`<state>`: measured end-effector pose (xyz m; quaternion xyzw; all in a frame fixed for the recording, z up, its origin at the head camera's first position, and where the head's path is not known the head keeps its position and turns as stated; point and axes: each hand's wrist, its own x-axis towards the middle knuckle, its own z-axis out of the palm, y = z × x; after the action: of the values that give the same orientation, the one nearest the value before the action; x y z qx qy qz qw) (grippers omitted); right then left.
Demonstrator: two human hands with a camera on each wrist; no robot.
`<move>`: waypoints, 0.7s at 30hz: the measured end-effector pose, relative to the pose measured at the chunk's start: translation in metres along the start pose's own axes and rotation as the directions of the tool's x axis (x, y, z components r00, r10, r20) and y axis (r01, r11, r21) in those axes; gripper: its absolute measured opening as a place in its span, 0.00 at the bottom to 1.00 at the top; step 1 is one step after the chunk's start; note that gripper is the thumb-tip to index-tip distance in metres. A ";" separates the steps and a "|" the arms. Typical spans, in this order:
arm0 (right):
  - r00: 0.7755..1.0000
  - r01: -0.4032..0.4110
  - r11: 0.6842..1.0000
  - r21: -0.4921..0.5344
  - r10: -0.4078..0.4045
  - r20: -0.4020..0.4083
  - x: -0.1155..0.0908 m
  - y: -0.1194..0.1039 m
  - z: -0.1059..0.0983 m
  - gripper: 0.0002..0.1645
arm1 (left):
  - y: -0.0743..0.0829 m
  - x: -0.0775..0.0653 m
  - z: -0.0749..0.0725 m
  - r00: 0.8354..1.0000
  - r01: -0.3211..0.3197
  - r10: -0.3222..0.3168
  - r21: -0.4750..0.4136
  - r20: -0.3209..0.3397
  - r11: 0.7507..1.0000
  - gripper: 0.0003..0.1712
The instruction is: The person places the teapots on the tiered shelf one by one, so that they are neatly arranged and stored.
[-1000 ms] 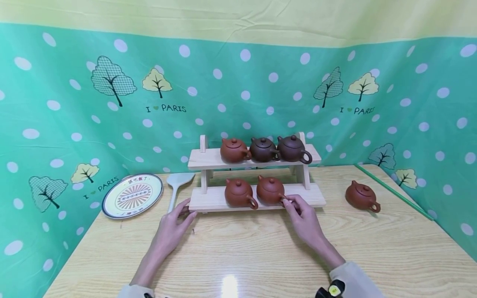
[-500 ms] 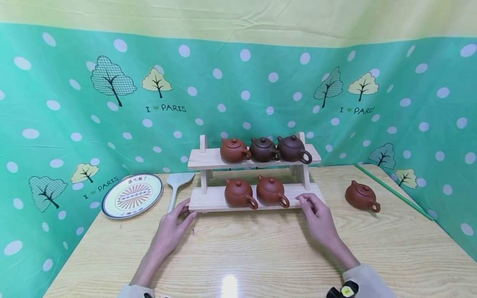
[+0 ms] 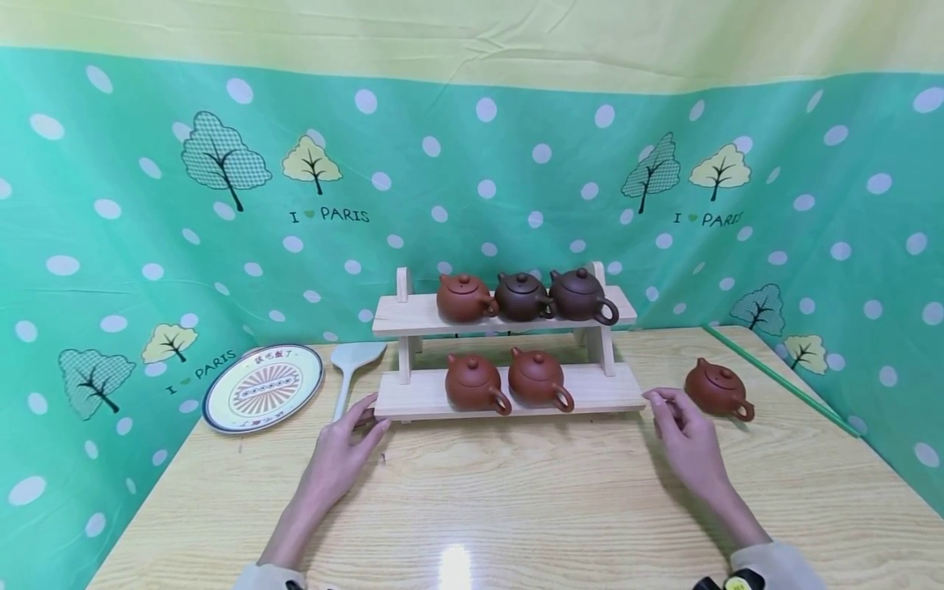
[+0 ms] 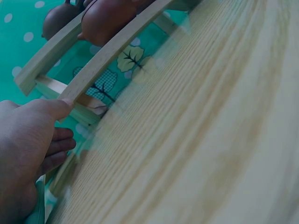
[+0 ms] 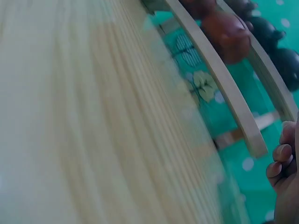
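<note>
My left hand [image 3: 341, 452] holds the left front corner of a pale wooden two-tier rack [image 3: 413, 393], thumb at the front edge of the lower board. Beyond the right end of that board is my right hand [image 3: 689, 447], fingers loosely bent, with nothing visible in them. Two reddish-brown clay teapots, the left teapot [image 3: 473, 383] and its neighbour [image 3: 536, 378], stand on the lower board. Above them sit a reddish teapot [image 3: 463, 299] and two dark teapots, one in the middle [image 3: 520, 297] and one at right [image 3: 578, 296]. Another reddish teapot [image 3: 715, 388] stands on the table, just behind my right hand.
Left of the rack lie a white spatula [image 3: 356, 356] and a round patterned plate [image 3: 263, 388]. A thin green stick [image 3: 782, 381] runs along the right side of the wooden table [image 3: 516, 492]. Green dotted cloth [image 3: 516, 176] hangs behind and at both sides.
My right hand has let go of the right lower teapot's handle and moved right, past the end of the lower board. My left hand has stayed in place.
</note>
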<state>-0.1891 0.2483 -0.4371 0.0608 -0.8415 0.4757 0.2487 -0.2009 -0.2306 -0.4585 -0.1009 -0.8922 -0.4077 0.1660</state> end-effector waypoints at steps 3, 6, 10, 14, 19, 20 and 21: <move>1.000 -0.018 0.999 -0.037 0.017 -0.026 0.000 0.007 -0.011 0.14 | -0.001 0.000 0.001 1.000 -0.009 0.009 0.002 -0.003 1.000 0.30; 0.998 -0.031 0.998 -0.060 0.028 -0.058 0.000 0.013 -0.020 0.16 | -0.002 0.000 0.001 1.000 -0.017 0.017 -0.001 -0.004 1.000 0.31; 0.994 -0.042 0.996 -0.083 0.033 -0.104 0.000 0.020 -0.030 0.15 | -0.002 0.000 0.001 1.000 -0.018 0.018 -0.001 -0.007 1.000 0.31; 0.988 -0.078 0.992 -0.096 0.064 -0.142 0.000 0.024 -0.039 0.15 | -0.002 0.000 0.001 1.000 -0.014 0.014 0.001 -0.006 1.000 0.31; 0.977 -0.132 0.985 -0.109 0.111 -0.181 0.000 0.032 -0.049 0.17 | -0.002 0.000 0.001 1.000 -0.012 0.012 0.008 -0.003 1.000 0.31; 0.975 -0.145 0.983 -0.110 0.122 -0.187 0.000 0.033 -0.051 0.17 | -0.002 0.000 0.001 1.000 -0.012 0.012 0.010 -0.004 1.000 0.31; 0.972 -0.156 0.982 -0.111 0.133 -0.192 0.000 0.035 -0.053 0.17 | -0.002 0.000 0.001 1.000 -0.013 0.013 0.012 -0.004 1.000 0.31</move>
<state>-0.1819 0.3106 -0.4414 -0.0606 -0.8453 0.4422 0.2935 -0.2020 -0.2311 -0.4605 -0.1048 -0.8936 -0.4016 0.1711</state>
